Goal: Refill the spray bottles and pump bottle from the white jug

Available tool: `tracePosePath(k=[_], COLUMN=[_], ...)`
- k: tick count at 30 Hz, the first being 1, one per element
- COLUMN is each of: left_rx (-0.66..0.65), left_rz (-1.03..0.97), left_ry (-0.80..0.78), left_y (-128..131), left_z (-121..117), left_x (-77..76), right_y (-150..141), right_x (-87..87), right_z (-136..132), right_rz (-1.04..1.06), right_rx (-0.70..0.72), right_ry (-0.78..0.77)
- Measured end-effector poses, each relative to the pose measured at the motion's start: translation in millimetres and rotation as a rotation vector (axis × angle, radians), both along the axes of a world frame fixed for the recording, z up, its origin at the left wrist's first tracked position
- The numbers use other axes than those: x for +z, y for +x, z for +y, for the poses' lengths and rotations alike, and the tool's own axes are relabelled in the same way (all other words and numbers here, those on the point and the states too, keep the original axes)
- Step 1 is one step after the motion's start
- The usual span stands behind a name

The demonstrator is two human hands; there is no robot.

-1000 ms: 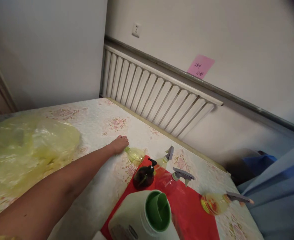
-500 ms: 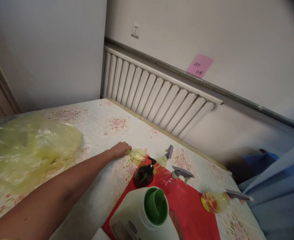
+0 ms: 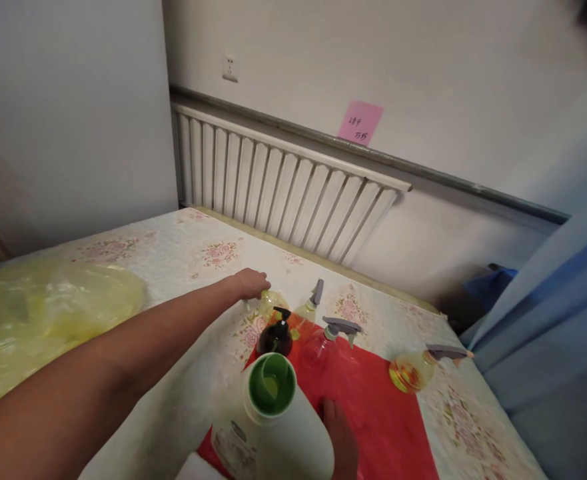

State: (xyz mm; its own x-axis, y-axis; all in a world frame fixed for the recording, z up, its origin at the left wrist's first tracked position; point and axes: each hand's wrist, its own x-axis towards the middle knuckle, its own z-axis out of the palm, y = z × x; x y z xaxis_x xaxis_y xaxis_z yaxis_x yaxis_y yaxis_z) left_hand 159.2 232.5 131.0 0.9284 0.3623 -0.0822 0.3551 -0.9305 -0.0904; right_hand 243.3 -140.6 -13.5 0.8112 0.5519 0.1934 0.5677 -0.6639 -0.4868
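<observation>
My left hand (image 3: 252, 283) reaches far across the table, its fingers closed at the neck end of a clear yellowish bottle (image 3: 272, 303). Close by stands a dark pump bottle (image 3: 275, 338) with a black pump head. In the foreground is a large white jug (image 3: 293, 430), upright, with a green opening at its top. My right hand (image 3: 342, 437) is low beside the jug's right side, above a red sheet (image 3: 388, 420). The jug covers part of it, so its grip cannot be made out.
Two clear spray bottles with grey triggers, one at the rear (image 3: 305, 315) and one nearer (image 3: 318, 350), stand by the sheet. Another spray bottle (image 3: 410, 373), holding yellow liquid, is at right. A yellow plastic bag (image 3: 58, 320) covers the left side. Behind are a radiator (image 3: 273, 187) and blue curtain (image 3: 548, 347).
My view has shifted, so the scene sits further left. My left hand now appears above the clear bottle's end rather than at its left, and more of my right hand shows beside the jug.
</observation>
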Motion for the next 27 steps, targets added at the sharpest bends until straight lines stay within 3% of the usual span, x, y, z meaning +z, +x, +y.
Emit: tracePosePath(k=[10,27], left_rx=[-0.082,-0.083], left_rz=[0.176,0.238], left_ry=[0.029,-0.076], left_y=[47,79], left_z=[-31,-61], left_x=[33.7,52.5], right_y=[-3,1], right_x=[0.5,-1.9], right_z=[-8,-7], right_rz=[-0.099,-0.133], right_rx=[0.133,0.132], right_ry=[-0.224,-0.255])
